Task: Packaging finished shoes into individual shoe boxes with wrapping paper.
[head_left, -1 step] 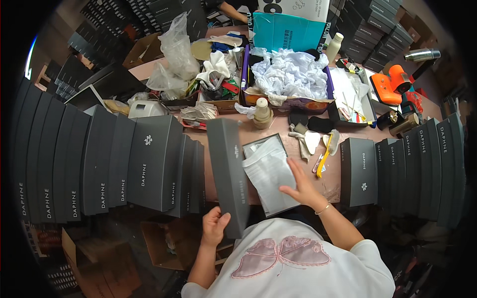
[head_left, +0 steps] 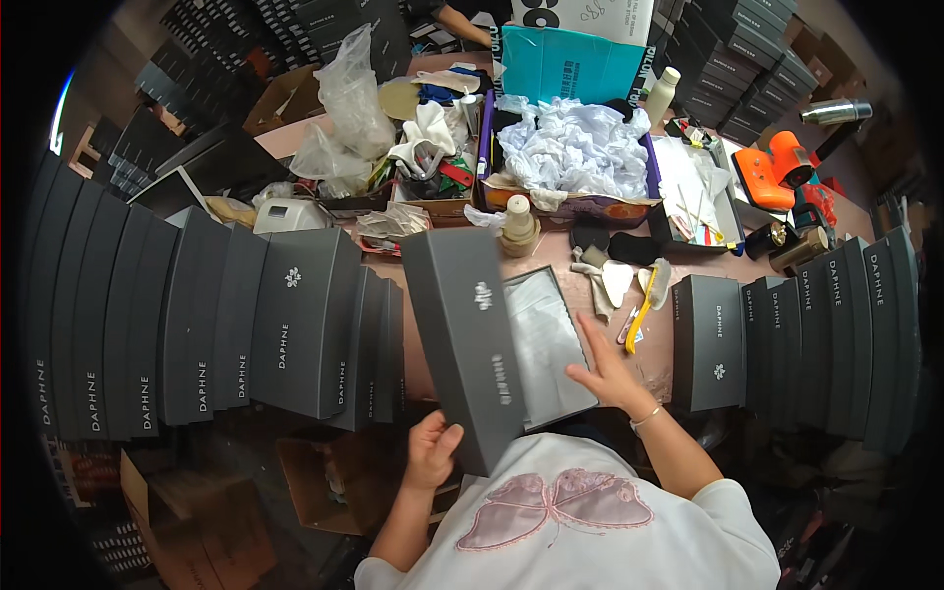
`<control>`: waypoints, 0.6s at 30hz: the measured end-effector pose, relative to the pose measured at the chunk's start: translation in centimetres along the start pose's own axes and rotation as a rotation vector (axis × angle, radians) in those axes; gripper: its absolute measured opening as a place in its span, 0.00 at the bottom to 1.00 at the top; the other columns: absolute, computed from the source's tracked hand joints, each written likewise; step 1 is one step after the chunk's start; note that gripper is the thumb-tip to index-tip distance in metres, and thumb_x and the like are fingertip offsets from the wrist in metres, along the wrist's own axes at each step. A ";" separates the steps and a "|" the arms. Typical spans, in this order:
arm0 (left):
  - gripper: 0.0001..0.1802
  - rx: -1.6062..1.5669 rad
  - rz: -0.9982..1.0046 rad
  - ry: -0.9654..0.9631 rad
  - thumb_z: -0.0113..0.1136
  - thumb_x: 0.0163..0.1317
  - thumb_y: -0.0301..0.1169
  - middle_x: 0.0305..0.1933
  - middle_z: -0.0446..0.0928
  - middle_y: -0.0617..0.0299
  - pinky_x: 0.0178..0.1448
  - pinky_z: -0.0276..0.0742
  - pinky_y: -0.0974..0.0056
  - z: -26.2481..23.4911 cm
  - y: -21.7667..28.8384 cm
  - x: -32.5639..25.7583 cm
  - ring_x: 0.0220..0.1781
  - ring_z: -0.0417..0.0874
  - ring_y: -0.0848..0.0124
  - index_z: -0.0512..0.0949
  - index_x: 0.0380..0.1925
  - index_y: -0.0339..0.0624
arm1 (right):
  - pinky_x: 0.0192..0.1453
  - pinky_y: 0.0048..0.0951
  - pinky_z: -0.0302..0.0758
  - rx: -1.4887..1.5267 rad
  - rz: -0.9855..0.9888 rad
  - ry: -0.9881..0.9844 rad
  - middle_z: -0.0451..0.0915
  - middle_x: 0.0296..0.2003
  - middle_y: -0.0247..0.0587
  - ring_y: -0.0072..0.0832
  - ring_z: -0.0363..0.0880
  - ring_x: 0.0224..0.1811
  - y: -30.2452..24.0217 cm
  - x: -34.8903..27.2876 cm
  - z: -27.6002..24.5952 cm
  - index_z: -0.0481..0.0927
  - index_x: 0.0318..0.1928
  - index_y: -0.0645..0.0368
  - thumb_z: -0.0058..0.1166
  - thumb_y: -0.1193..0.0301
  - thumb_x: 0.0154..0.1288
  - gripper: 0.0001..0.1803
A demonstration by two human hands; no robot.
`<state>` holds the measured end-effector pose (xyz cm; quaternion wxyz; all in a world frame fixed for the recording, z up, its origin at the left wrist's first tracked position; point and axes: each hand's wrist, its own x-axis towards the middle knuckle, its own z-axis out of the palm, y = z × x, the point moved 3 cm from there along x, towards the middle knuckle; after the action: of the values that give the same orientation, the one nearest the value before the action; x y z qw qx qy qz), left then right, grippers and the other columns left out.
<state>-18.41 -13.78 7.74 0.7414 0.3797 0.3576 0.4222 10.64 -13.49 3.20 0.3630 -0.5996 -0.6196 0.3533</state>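
My left hand (head_left: 433, 450) grips the near end of a dark grey shoebox lid (head_left: 457, 344), its thumb on the outer face. The lid is held tilted, a printed flower on its top. Partly behind it lies the shoebox base (head_left: 562, 413) on the pink table, lined with pale tissue paper (head_left: 547, 339). What lies under the tissue is hidden. My right hand (head_left: 608, 372) is at the base's right edge, fingers stretched and apart, holding nothing. A bracelet circles that wrist.
Grey shoeboxes (head_left: 305, 324) stand in a row at left, more shoeboxes (head_left: 710, 344) at right. Beyond the base are a purple-edged box (head_left: 654, 177) of crumpled tissue, a squeeze bottle (head_left: 519, 228), a yellow-handled brush (head_left: 641, 313) and an orange tape dispenser (head_left: 762, 179).
The lid has swung right in my left hand, so it now covers the left part of the base and shows more of its top. My right hand has shifted slightly right, off the tissue.
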 end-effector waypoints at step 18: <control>0.29 0.102 -0.631 0.125 0.51 0.66 0.52 0.59 0.70 0.57 0.61 0.66 0.46 0.2 -13.5 9.5 0.61 0.70 0.62 0.68 0.58 0.42 | 0.70 0.37 0.57 0.371 0.385 0.060 0.62 0.65 0.58 0.44 0.60 0.68 9.3 -0.9 2.5 0.58 0.69 0.56 0.57 0.49 0.60 0.43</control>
<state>-9.81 -10.12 -5.89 0.7923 0.2603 0.5232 0.1756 12.98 -14.13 -6.22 0.4110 -0.6398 -0.4075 0.5056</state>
